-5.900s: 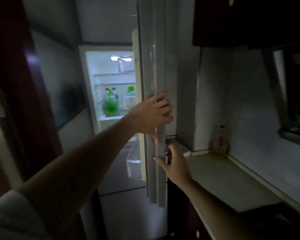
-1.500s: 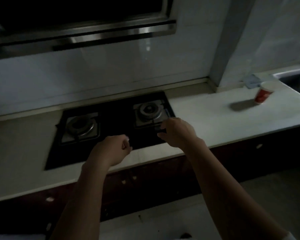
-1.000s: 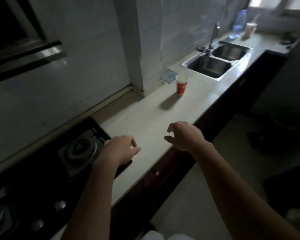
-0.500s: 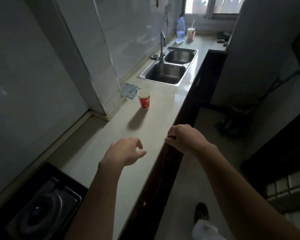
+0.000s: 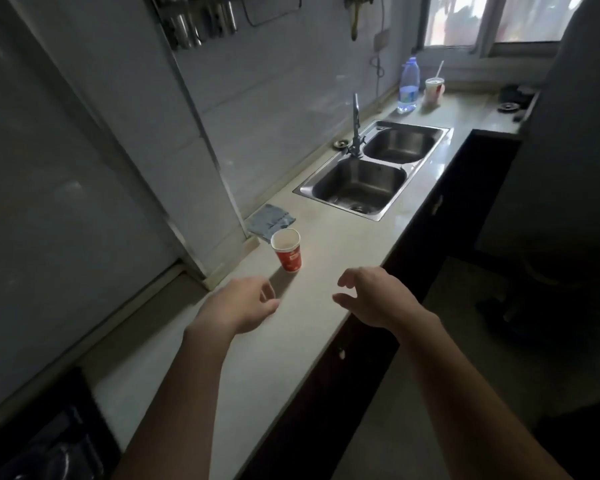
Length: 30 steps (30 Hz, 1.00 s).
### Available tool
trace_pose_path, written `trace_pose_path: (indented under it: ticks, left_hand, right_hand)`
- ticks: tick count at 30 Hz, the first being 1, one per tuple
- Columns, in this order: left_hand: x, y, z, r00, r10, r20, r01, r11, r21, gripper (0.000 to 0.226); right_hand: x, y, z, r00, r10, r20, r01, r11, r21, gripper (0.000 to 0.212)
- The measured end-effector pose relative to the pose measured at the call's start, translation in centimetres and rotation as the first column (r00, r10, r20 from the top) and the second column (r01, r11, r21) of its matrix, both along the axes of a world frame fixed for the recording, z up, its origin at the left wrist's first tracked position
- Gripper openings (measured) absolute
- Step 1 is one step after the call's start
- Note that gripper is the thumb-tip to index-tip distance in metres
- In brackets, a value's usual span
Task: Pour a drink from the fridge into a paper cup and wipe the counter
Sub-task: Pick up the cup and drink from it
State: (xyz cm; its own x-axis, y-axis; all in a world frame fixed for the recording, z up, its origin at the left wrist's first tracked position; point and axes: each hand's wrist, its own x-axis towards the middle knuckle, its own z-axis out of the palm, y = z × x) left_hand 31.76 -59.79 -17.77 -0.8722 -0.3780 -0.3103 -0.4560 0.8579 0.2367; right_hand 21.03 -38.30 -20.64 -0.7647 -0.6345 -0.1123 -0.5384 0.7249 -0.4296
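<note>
Counter (image 5: 326, 244): pale, running along the tiled wall, with the double-basin sink (image 5: 383, 161) set into it.

Cup (image 5: 287, 251): red paper cup, upright on the counter, on the near side of the sink and well apart from it, toward the wall. Its mouth is open. Whether it holds any liquid cannot be told.

Cloth (image 5: 270, 221): blue-grey, lying flat on the counter against the wall, between the cup and the sink, just beside the cup. Whether the two touch cannot be told.

Left hand (image 5: 238, 308): above the counter, nearer than the cup as seen from the sink, close to the cup but not touching it. Fingers loosely curled, holding nothing.

Right hand (image 5: 378, 299): above the counter's front edge, on the near side of the sink, level with the left hand. Fingers spread and relaxed, palm down, holding nothing.

Tap (image 5: 356, 126): upright at the wall side of the sink, between the two basins.

Bottle (image 5: 408, 85): clear plastic with a blue cap, upright on the counter beyond the sink, below the window (image 5: 499, 19).

Second cup (image 5: 433, 92): with a straw, just beside the bottle, also beyond the sink.

Hob (image 5: 49, 441): black, at the counter's end farthest from the sink, only partly in view.
</note>
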Motion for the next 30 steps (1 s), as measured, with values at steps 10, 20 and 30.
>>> trace_pose_path:
  ticks: [10,20,30]
  left_hand:
    - [-5.1,-0.8,-4.5,0.971,0.208,0.122,-0.215,0.975,0.054,0.022]
    - [-15.1,-7.0,-7.8,0.931,0.364,0.017,-0.364,0.925,0.106,0.021]
    - [-16.8,-10.1,-11.5,0.833,0.500,0.238,-0.533,0.839,0.104,0.030]
  right_hand:
    - [-8.6,-3.2,-4.8,0.977,0.208,0.045,-0.211,0.975,0.076,0.037]
    - [-20.4,-7.7,-3.7,0.980,0.198,-0.004,-0.193,0.962,0.192,0.035]
    - [-26.7,-15.7,-7.0,0.898,0.428,0.103,-0.440,0.871,0.218,0.044]
